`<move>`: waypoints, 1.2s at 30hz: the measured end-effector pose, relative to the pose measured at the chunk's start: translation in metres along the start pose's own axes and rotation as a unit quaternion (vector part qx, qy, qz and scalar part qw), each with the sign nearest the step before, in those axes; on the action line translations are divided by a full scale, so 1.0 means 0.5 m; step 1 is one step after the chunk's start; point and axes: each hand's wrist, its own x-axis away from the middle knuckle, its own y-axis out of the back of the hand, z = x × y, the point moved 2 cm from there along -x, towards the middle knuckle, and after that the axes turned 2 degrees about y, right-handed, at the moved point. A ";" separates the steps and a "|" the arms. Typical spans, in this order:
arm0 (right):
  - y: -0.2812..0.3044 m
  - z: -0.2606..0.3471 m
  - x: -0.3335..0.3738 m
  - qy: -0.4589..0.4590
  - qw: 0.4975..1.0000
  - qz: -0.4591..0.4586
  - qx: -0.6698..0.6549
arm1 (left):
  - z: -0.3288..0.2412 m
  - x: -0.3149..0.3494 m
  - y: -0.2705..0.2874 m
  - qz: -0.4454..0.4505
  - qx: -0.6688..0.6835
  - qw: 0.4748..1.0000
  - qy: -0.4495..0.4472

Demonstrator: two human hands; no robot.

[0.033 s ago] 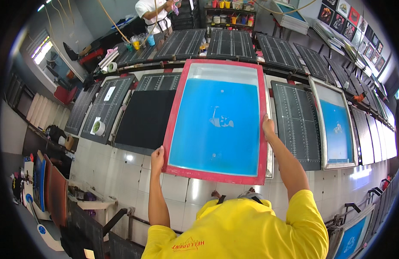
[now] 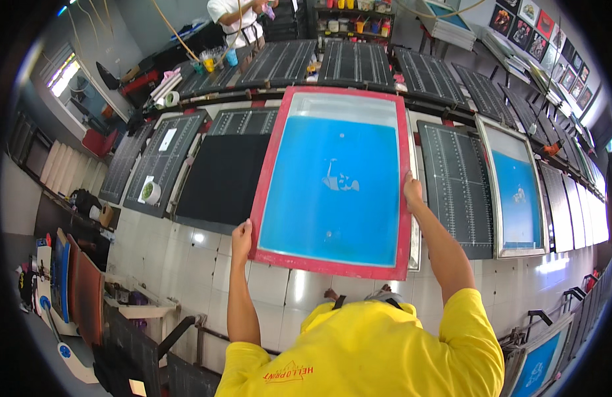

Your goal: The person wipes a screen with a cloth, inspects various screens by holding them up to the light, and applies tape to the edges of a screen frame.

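Observation:
My left hand [image 2: 242, 239] and my right hand [image 2: 412, 191] hold a large screen-printing frame [image 2: 322, 263] by its two sides, the left lower down and the right about mid-height. Its border is red, and its mesh [image 2: 299, 198] is coated blue with a small pale figure near the middle and an uncoated strip at the far end. The fingers are closed round the border, partly hidden beneath it. Below the frame, along its right side, shows the pale edge of another frame [image 2: 416, 251]. Just left lies a black cloth-like sheet [image 2: 223, 178] on a printing board.
A second blue screen [image 2: 516, 198] in a metal frame rests on the right. Gridded boards [image 2: 455, 188] run in rows, with a roll of tape [image 2: 150, 192] on one at left. Across the far row stands a person in white [image 2: 236, 18]. Tiled floor [image 2: 273, 294] lies below.
The red frame and both hands sit nearly the same. The whole view has shifted very slightly, and my grip is unchanged.

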 end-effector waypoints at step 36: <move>0.165 0.084 0.156 0.297 0.954 -0.001 0.038 | 0.067 0.003 0.229 -0.293 0.016 0.956 -0.020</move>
